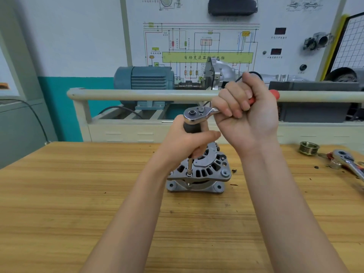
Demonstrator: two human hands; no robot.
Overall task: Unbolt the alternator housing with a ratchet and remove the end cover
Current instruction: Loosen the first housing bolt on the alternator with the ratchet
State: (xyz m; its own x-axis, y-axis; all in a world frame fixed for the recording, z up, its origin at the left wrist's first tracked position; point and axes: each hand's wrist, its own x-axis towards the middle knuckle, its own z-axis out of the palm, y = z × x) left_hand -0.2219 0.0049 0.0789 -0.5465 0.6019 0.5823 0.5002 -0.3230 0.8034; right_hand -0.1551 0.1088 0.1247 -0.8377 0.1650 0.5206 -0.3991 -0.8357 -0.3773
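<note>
Standing upright on the wooden bench (59, 194), alternator (199, 174) directly below left hand (189, 142) curled round vertical extension (189, 166), right hand (248, 113) fisted on ratchet (199, 114) handle lying crosswise, rightward.

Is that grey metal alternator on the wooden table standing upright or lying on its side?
Upright: the grey metal alternator sits flat on the wooden table, its vented end facing up.

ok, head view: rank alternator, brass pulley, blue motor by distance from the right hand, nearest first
1. alternator, just below and left of the right hand, on the bench.
2. brass pulley, on the bench, to its right.
3. blue motor, behind the rail, far left.
</note>
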